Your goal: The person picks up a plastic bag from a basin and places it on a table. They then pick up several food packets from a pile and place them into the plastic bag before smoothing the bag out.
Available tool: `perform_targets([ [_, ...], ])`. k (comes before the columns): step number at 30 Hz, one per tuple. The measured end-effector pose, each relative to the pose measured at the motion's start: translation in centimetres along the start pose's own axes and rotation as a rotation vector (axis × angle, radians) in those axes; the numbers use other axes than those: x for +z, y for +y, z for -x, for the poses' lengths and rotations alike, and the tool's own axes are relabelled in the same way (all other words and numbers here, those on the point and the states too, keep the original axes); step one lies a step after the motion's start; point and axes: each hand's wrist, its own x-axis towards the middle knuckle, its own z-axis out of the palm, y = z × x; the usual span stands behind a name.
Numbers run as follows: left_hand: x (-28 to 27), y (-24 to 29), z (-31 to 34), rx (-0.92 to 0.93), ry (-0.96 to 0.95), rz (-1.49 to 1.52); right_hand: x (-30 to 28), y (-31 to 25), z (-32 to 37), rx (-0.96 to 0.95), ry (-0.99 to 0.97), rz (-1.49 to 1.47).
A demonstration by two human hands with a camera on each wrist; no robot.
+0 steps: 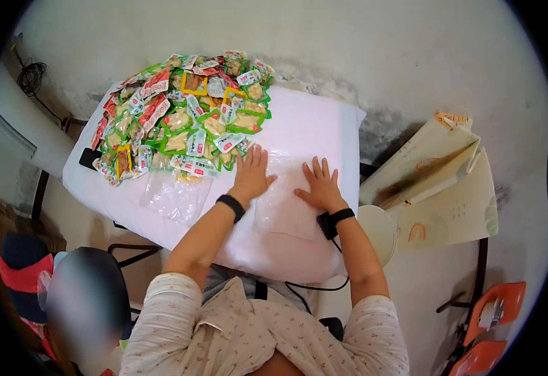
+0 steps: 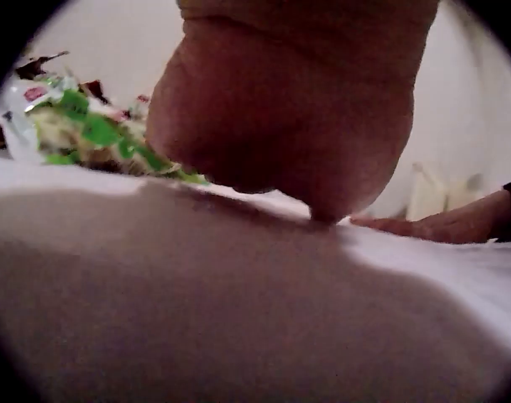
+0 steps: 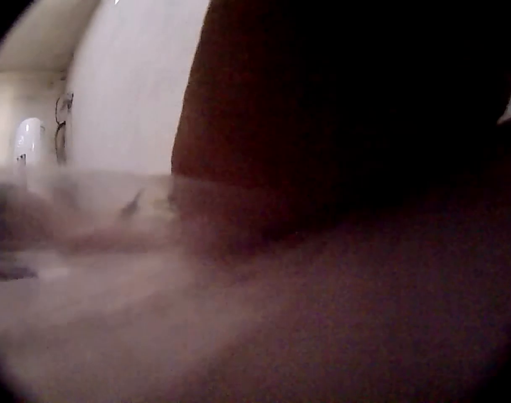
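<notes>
Both hands lie with fingers spread on a white-covered table (image 1: 236, 254), at either side of a clear plastic bag (image 1: 284, 210) laid out flat. My left hand (image 1: 252, 177) is at the bag's left edge, its fingertips beside a heap of sealed food packets (image 1: 180, 119). My right hand (image 1: 324, 189) rests over the bag's right side, thumb pointing toward the left hand. In the left wrist view the left hand (image 2: 280, 109) presses down on the white cloth. The right wrist view is dark and blurred, with the right hand (image 3: 238, 159) covering much of it.
A second clear plastic bag (image 1: 177, 195) lies left of my left arm, below the packets. Right of the table are a pale round bucket (image 1: 377, 233) and a folded patterned mat (image 1: 440, 182). Orange chairs (image 1: 496, 310) stand at the lower right. Behind is a wall (image 1: 349, 56).
</notes>
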Motion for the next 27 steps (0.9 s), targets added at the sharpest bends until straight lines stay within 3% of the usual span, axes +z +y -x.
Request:
perform_targets([
  [1, -0.5, 0.4, 1.1, 0.135, 0.056, 0.035, -0.1, -0.1, -0.2, -0.005, 0.004, 0.003],
  [4, -1.1, 2.1, 5.6, 0.424, -0.067, 0.169, -0.3, -0.3, -0.8, 0.047, -0.049, 0.027],
  [6, -0.7, 2.6, 7.9, 0.443, -0.175, 0.177, -0.3, -0.6, -1.9, -0.043, 0.068, 0.113],
  [8, -1.4, 2.8, 8.0, 0.434, -0.211, 0.167, -1.0, -3.0, -2.9, -0.134, 0.016, 0.191],
  [10, -1.5, 2.8, 8.0, 0.428, -0.253, 0.155, -0.3, -4.3, -3.8, -0.469, -0.141, -0.026],
  [12, -1.5, 2.8, 8.1, 0.425, -0.246, 0.197, 0.4, -4.0, -5.0, -0.467, -0.142, 0.044],
  [16, -1.4, 2.8, 8.3, 0.421, -0.203, 0.184, -0.4, -2.2, -8.0, -0.249, 0.003, 0.077],
  [20, -1.2, 2.6, 9.6, 0.425, -0.213, 0.227, 0.0, -4.2, -9.4, -0.449, 0.039, -0.081],
  [22, -1.1, 2.5, 10.2, 0.438, -0.220, 0.237, 1.3, -6.1, -9.6, -0.534, -0.055, -0.056],
  [27, -1.5, 2.7, 10.5, 0.393, -0.287, 0.213, 1.3, -6.6, -9.9, -0.262, -0.098, -0.018],
])
